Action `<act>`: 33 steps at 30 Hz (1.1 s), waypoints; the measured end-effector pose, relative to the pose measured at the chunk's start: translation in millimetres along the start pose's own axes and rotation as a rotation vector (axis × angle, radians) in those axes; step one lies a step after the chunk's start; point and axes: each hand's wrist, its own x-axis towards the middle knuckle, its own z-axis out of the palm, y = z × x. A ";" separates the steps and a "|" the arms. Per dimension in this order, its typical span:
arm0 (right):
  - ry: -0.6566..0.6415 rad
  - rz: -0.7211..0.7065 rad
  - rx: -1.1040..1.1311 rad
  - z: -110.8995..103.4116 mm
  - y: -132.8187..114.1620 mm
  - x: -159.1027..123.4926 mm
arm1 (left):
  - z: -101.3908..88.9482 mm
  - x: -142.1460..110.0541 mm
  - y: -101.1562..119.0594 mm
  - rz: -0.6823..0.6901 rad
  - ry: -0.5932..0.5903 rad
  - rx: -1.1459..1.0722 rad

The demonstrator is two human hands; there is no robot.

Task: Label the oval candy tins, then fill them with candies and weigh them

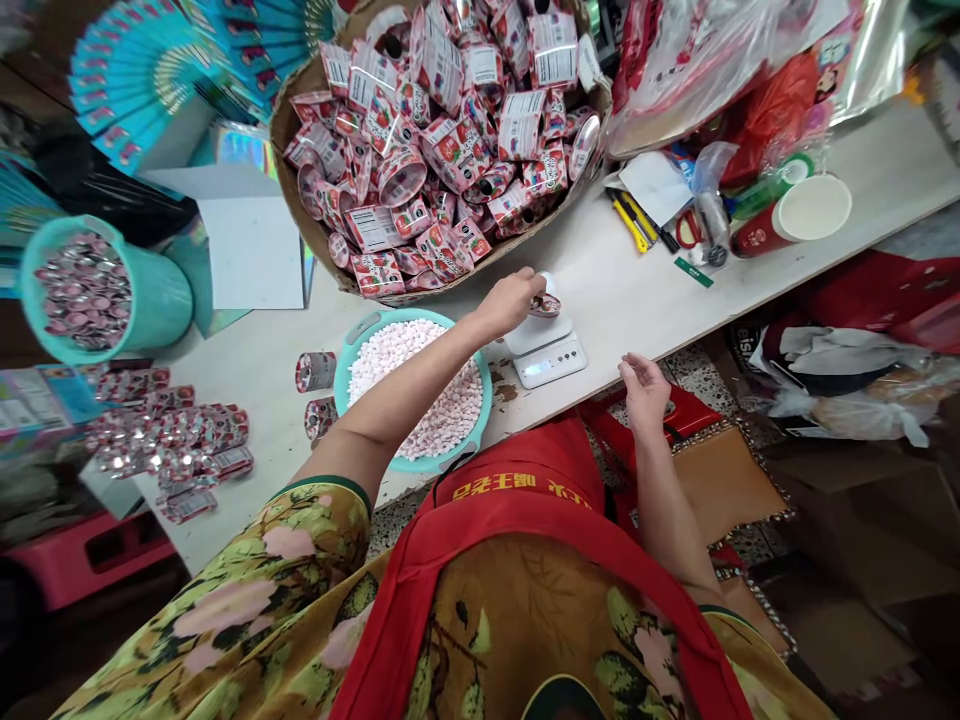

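Evidently, the left hand (516,300) pinches a pink container (546,306) at its fingertips, over the scale (553,361).

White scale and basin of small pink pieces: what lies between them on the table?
In the head view, only tabletop with brown marks lies between the scale and the basin.

We are seeing clear tabletop (615,300) opening to the right of the scale (553,362), reaching to the yellow cutter (628,222) and red cup (757,236). The carton (279,135) is walling off the far side, the left forearm (382,392) is crossing above the bowl (420,464), and only a narrow gap is separating bowl and scale.
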 end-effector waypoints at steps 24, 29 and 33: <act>-0.032 0.026 -0.043 7.2 0.6 -8.4 | -18.1 -41.9 -9.9 -0.165 0.087 -0.123; -0.034 0.036 -0.064 1.1 1.9 -5.6 | 4.6 -16.6 -1.0 -0.088 0.069 -0.024; -0.045 0.045 -0.086 5.1 -1.1 -1.6 | 17.7 -8.5 -0.9 -0.062 0.084 -0.040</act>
